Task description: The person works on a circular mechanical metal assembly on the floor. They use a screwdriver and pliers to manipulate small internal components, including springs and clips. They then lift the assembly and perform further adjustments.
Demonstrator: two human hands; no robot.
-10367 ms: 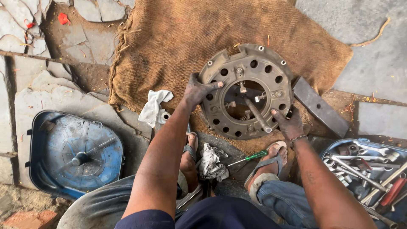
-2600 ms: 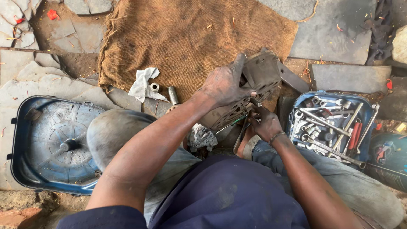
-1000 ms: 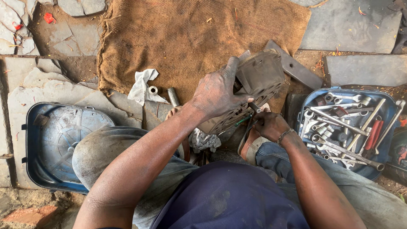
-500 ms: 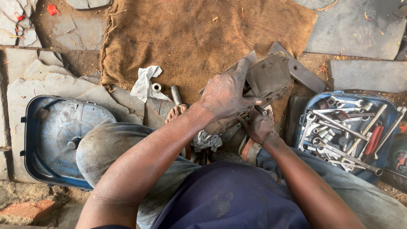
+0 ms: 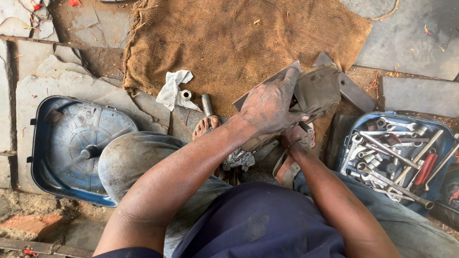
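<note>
Your left hand clamps the round metal plate, tipped on edge at the burlap sack's near edge; right hand underneath, grip unclear. Likely mid-flip; next, steady it.

I see a brown, coarse-woven burlap sack over grey stone slabs. My grease-darkened left hand lies on a dull grey, rust-tinged clutch pressure plate. The rag is white, the round-patterned tray is blue, and the blue toolbox holds silver wrenches and a red-handled tool.
</note>
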